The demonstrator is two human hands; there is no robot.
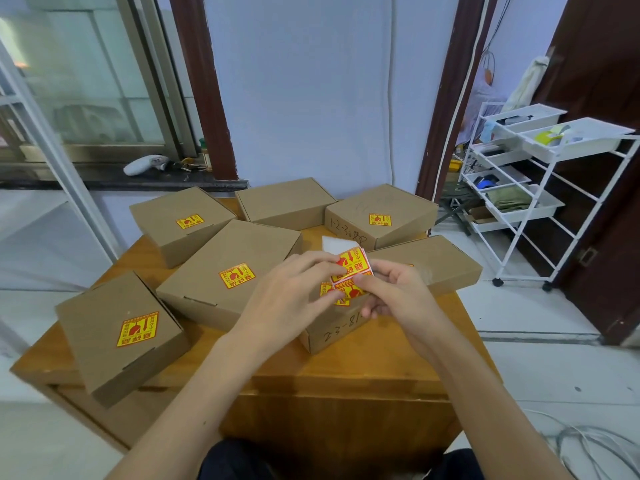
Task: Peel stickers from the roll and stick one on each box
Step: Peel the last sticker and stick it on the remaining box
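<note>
Several brown cardboard boxes lie on a wooden table (346,368). The near-left box (117,337), the middle box (225,271), the far-left box (180,223) and the far-right box (381,213) each carry a yellow-and-red sticker. The far-middle box (284,202) shows a bare lid. Both hands hold a strip of yellow-and-red stickers (351,268) above the near box (332,327), which also bears a sticker. My left hand (294,292) pinches the strip's upper left edge. My right hand (398,292) grips its lower right. The right box (440,261) is partly hidden behind my right hand.
A white wire trolley (540,188) with trays stands to the right of the table. A window sill (138,178) with a white controller runs behind on the left. Cables lie on the floor at the lower right (588,441). A white scrap (336,244) lies between the boxes.
</note>
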